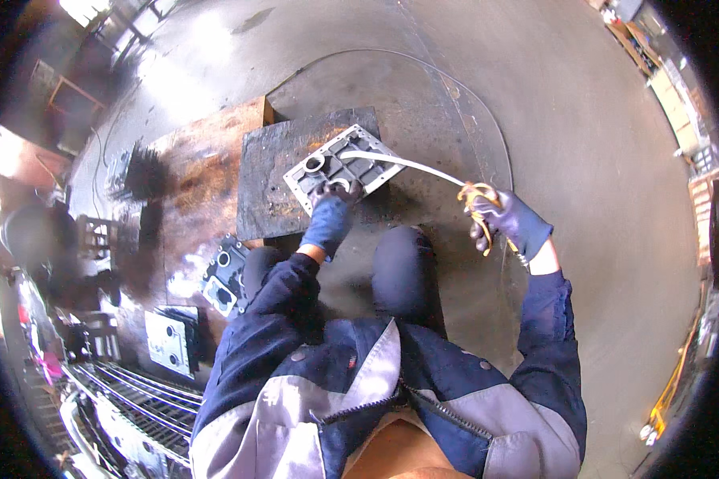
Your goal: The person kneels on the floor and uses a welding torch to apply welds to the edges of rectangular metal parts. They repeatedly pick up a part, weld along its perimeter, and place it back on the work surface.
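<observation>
A flat rectangular cast-metal cover (368,146) with ribs, round openings and bolt holes along its rim lies tilted on a dark, worn board (269,173). My left hand (332,206), in a dark-coated blue work glove, grips its near side by a round opening. In my gloved right hand (506,218) is a yellow trigger-type blow gun (478,197). From the gun a long, curved white tube (419,164) reaches over the cover, its tip above the ribbed inside. Part of the gun's handle is hidden by my fingers.
A brown worktop (201,167) extends leftward, bearing another casting (223,272), upright metal plates (169,338) and dark stacked parts (135,170). A thin hose (479,99) loops across the concrete floor (581,149). Metal racking (138,389) stands at lower left.
</observation>
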Available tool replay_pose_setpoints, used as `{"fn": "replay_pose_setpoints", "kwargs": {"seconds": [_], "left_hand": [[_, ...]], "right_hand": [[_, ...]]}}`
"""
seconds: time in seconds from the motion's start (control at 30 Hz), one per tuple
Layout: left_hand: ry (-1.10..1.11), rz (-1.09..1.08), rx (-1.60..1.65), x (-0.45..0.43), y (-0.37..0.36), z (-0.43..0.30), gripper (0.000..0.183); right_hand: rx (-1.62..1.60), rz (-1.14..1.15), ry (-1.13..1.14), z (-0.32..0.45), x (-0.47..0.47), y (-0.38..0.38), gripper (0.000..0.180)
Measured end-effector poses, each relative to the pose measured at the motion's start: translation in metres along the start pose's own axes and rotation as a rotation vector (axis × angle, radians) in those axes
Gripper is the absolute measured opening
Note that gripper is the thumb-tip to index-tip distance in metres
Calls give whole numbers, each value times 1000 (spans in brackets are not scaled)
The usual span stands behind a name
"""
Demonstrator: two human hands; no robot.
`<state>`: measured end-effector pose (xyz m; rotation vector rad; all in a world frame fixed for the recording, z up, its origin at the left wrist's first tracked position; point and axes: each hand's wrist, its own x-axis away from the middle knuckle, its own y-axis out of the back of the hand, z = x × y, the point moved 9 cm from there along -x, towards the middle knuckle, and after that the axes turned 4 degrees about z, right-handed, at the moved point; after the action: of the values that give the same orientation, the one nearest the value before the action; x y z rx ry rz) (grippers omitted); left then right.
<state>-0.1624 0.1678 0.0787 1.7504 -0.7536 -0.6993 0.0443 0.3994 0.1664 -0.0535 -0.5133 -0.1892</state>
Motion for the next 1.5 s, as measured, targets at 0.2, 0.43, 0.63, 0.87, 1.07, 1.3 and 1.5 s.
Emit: {"fn": "replay_pose_setpoints", "kwargs": {"seconds": [0.2,0.43,0.63,0.87,1.07,1.3,1.5], "left_hand": [[40,-201,-95,41,-2,-27,48],[24,-101,-25,113,-30,-35,45],[62,-51,74,128,-57,-22,45],[130,-88,89,120,-58,-15,37],[115,-337,-88,100,-28,-16,51],[-109,-327,-184,64,-30,-22,60],[-112,-235,-315,27,-64,-4,56]], "right_hand": [[456,272,-18,31,-45,-61,31],[538,429,32,43,-87,-109,24],[570,346,-137,45,-42,-81,33],[717,4,-286,64,12,-26,38],[689,51,-154,74,1,-52,38],[549,284,-16,66,-62,-126,35],[747,18,-37,67,-26,-46,34]]}}
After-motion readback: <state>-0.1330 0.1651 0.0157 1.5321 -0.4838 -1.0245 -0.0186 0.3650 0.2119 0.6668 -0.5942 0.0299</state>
